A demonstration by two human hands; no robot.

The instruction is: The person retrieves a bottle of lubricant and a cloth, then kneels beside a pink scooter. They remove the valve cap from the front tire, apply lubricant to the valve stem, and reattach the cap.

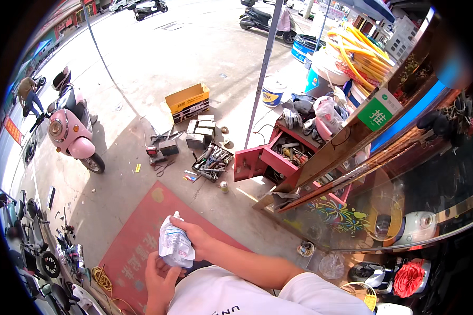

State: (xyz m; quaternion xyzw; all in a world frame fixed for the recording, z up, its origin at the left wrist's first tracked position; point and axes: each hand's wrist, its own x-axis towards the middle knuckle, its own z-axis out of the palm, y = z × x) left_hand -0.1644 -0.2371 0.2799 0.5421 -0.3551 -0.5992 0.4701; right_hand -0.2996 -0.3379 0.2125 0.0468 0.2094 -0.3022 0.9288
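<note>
Hands: I see my right hand point(197, 236) and left hand point(160, 275), fingers clamped on a crumpled plastic bag point(175, 245).
Ground: concrete pavement point(194, 58), red mat point(136, 247), open toolbox point(213, 160).
Surroundings: pink scooter point(71, 128), red tool cabinet point(278, 155).

Head-worn fisheye, steeply downward, close

1 pink plastic scooter point(71, 128), 1 open yellow cardboard box point(187, 101), 1 open red metal tool chest point(270, 157), 1 red floor mat point(142, 247), 2 blue-and-white plastic buckets point(273, 90), 1 crumpled white plastic bag point(175, 244), 2 bare hands point(194, 234), 1 black tray of tools point(212, 161).
</note>
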